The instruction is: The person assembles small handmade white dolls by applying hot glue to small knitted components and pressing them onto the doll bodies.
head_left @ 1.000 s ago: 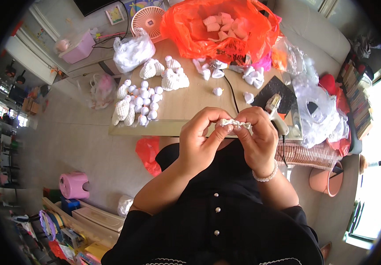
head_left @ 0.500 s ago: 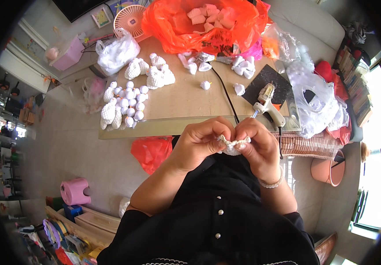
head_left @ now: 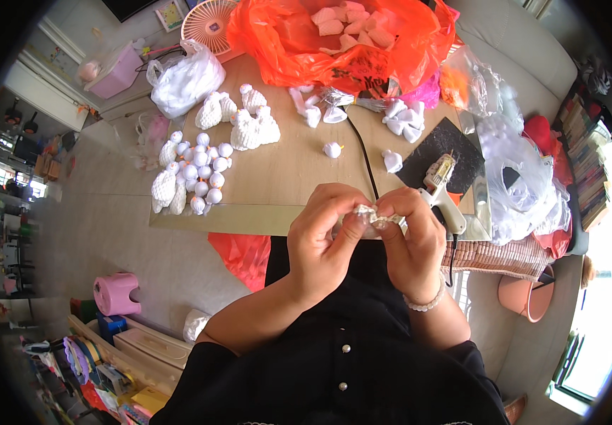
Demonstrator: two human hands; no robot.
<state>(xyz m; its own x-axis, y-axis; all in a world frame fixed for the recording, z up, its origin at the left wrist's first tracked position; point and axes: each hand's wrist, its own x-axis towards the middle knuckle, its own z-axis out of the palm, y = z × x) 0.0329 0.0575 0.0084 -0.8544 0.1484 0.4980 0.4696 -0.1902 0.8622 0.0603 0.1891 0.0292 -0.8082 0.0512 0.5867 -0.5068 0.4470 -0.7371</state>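
Both hands pinch one small white crocheted piece [head_left: 372, 214] just past the table's near edge, in front of my body. My left hand [head_left: 320, 237] grips its left end between thumb and index finger. The right end is pinched by my right hand [head_left: 417, 241], which has a beaded bracelet at the wrist. My fingers cover much of the piece. Right of my right hand, a glue gun [head_left: 449, 210] rests with its nozzle end by a black square board [head_left: 455, 150]. Beyond my hands lie a small white ball head [head_left: 332, 150] and a white bundled piece [head_left: 391, 161].
At the table's left lie several white balls [head_left: 215, 195] and white crocheted pieces [head_left: 257, 131]. A red plastic bag [head_left: 267, 53] holding pink pieces [head_left: 354, 28] fills the back. A black cord [head_left: 362, 145] crosses the tabletop [head_left: 284, 180]. Clear plastic bags [head_left: 515, 180] heap at the right.
My view has shifted, so the table sits lower in the picture. My hands have turned the crocheted piece slightly and brought their fingertips close together on it; both still hold it.
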